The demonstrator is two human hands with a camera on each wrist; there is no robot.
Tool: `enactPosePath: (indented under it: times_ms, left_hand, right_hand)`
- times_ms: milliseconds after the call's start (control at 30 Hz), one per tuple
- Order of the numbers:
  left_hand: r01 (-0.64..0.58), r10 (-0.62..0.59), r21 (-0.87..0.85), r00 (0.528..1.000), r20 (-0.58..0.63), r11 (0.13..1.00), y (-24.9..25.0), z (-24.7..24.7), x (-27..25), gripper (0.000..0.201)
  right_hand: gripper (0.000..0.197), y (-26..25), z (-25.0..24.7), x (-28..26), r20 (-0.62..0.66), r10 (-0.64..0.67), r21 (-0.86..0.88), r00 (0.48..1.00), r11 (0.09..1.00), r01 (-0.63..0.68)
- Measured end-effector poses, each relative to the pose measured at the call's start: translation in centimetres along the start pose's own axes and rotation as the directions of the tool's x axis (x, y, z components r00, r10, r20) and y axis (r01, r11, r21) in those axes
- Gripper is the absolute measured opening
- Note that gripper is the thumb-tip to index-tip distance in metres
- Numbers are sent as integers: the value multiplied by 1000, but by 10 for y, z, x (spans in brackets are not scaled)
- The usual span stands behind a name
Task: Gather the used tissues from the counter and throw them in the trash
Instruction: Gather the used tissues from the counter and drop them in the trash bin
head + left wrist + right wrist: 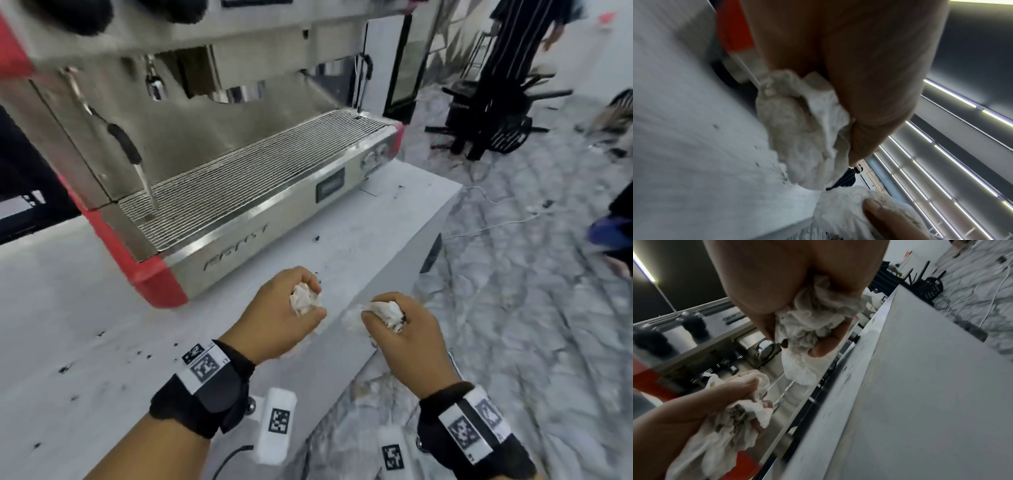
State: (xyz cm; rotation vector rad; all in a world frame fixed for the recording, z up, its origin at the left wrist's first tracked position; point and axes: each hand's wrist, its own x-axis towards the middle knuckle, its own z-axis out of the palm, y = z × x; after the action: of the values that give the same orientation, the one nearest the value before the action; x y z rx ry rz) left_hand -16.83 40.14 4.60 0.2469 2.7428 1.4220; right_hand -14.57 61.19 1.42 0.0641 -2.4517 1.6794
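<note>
The left hand (pixel 284 315) is curling its fingers and thumb around a crumpled white tissue wad (pixel 303 298), which is bulging out between thumb and forefinger. From the left wrist view, that wad (pixel 803 129) is hanging down past the thumb, its lower edge trailing close to the counter. Just beside it, the right hand (pixel 404 339) is clenching a second crumpled tissue (pixel 388 313) the same way; in the right wrist view its fingertips (pixel 824 348) are pressing into the paper, and a loose tail of it is dangling below the fist. The two fists are sitting close together but apart, above the near edge of the pale counter (pixel 85 308), which is flecked with dark crumbs. Beyond the left hand, a steel espresso machine (pixel 219 164) with red corners is standing on the counter. Past the right hand, the counter is ending and a marbled floor (pixel 513 308) is showing below.
</note>
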Motion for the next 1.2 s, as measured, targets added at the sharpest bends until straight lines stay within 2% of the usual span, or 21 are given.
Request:
enactPosePath:
  times_ms: [100,233,333,500,667,867,1067,1200]
  left_hand:
    - [-58,58,10,998,27,998,37,55,34,20]
    - [-96,97,-17,989,107,995,85,123,74,20]
    - [-133,135,-26,979,155,991,115,167,104,19]
    - [-167,169,-31,953,251,985,146,225,159,19]
    - [-171,174,-36,930,323,985,157,271,223,15]
    - [-212,217,-54,908,358,976,164,317,343,13]
    - [-252,268,-92,905,330,963,191,332,477,12]
    - [-241,253,-79,920,300,967,202,329,544,12]
  right_hand:
    - [24,23,-66,14,-57,17,-42,998,999,-20]
    - [13,58,-147,27,-136,90,-36,987,995,-96]
    - [12,82,-197,37,-181,103,-34,978,993,-110]
    - [18,120,-253,57,-281,149,3,948,988,-154]
    - [12,160,-288,94,-309,208,-15,928,975,-223]
    - [12,200,-324,195,-354,256,-75,899,951,-300]
    - [12,209,-355,325,-337,247,-137,908,942,-307]
    - [10,208,-369,399,-311,203,-156,928,953,-261]
